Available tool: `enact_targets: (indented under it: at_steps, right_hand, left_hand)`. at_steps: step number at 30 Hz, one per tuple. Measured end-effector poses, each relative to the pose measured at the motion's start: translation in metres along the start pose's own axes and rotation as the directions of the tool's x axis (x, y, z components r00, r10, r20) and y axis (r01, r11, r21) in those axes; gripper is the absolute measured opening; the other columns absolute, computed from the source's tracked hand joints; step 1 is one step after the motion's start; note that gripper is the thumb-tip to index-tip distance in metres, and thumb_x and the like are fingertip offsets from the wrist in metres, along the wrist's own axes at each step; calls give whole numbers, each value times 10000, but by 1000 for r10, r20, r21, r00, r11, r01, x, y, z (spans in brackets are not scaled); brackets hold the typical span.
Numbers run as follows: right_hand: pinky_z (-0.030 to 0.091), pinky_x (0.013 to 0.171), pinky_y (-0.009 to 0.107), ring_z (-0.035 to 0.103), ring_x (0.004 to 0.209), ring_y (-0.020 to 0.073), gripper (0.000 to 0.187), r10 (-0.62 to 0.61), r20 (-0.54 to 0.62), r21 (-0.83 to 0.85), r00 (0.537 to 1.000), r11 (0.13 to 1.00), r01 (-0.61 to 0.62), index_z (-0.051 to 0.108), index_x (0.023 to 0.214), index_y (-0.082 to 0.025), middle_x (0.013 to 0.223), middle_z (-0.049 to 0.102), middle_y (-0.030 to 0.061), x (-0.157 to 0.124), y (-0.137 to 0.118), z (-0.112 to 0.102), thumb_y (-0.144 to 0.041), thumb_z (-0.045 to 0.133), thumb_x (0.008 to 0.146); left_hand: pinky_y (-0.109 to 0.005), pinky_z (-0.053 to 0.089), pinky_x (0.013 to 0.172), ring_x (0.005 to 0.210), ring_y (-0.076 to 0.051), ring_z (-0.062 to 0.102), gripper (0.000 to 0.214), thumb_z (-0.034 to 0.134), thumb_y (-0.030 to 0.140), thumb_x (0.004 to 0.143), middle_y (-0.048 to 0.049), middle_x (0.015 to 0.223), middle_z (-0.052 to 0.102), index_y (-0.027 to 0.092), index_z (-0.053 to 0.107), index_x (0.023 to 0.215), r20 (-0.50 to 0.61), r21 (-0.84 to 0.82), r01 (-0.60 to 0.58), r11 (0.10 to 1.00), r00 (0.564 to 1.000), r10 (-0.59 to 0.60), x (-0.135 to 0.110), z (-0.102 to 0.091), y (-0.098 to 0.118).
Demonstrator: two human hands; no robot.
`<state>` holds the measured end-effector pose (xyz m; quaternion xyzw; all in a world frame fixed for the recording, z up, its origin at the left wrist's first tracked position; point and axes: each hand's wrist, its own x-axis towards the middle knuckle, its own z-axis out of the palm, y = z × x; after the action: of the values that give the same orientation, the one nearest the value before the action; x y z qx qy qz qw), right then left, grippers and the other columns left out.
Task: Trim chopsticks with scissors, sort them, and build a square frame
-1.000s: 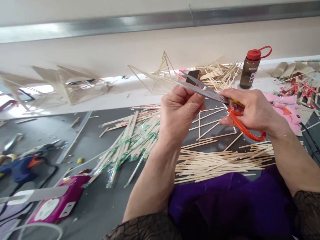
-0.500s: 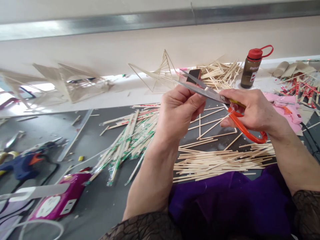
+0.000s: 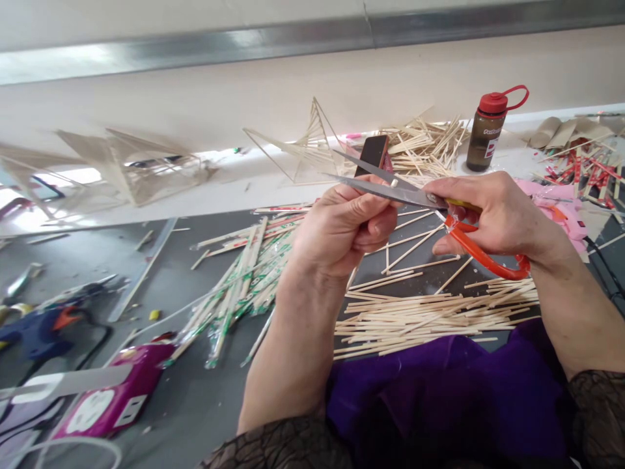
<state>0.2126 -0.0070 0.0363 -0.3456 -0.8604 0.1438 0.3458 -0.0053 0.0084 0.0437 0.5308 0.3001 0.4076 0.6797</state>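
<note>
My right hand point(image 3: 505, 208) grips a pair of scissors point(image 3: 481, 255) with orange handles. Their long blades are parted and point left. Just left of them, my left hand point(image 3: 336, 225) is closed on a thin wooden stick point(image 3: 393, 184); its pale tip shows between the blades, and the rest is mostly hidden by the fingers. Beneath both hands, several sticks joined at corners point(image 3: 424, 264) lie on the dark mat. Nearer to me is a pile of loose wooden sticks point(image 3: 430, 316).
Chopsticks in clear wrappers point(image 3: 249, 273) lie left of my arm. Further left are a blue glue gun point(image 3: 41, 332) and a magenta power strip point(image 3: 117, 387). Behind my hands stand a stick frame point(image 3: 312, 146), a phone point(image 3: 372, 154) and a bottle point(image 3: 487, 133); a pink glue gun point(image 3: 561, 208) sits right.
My left hand has turned slightly and shifted a little left and down. The scissors remain around the stick tip, blades still parted. The whole view has slid slightly.
</note>
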Motion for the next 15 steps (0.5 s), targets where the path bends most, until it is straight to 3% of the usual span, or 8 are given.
enact_targets:
  at_steps: [3, 5, 9, 15]
  right_hand:
    - [356, 564, 278, 430, 585, 114, 434, 64, 20, -8, 998, 998, -64, 718, 1078, -173, 698, 581, -21, 1, -1, 0, -426, 787, 733]
    - [345, 555, 281, 414, 565, 112, 427, 129, 11, -17, 992, 992, -129, 722, 1085, -184, 664, 545, -35, 2, -1, 1, -422, 780, 736]
    - [362, 567, 288, 438, 569, 114, 471, 184, -50, -17, 982, 983, -185, 727, 1114, -185, 676, 563, -36, 3, -3, 5, -403, 802, 703]
    - [383, 573, 300, 446, 559, 116, 449, 176, -86, -41, 981, 983, -180, 723, 1115, -195, 672, 575, -33, 3, -8, 8, -399, 797, 722]
  left_hand:
    - [-163, 129, 335, 355, -19, 248, 284, 795, 321, 694, 58, 465, 421, 173, 563, 625, -74, 70, -26, 997, 997, 31, 2, -1, -4]
    - [-191, 152, 337, 369, -34, 310, 246, 783, 336, 724, 26, 517, 522, 178, 606, 659, -151, 148, -130, 980, 977, 152, 4, -1, -9]
    - [-261, 239, 359, 443, -88, 453, 203, 796, 360, 755, -20, 643, 654, 218, 654, 729, -242, 340, -327, 882, 876, 418, 11, 0, -23]
    - [-287, 297, 387, 465, -107, 496, 204, 783, 332, 798, 20, 604, 638, 256, 605, 734, -300, 492, -394, 776, 760, 576, 13, 2, -30]
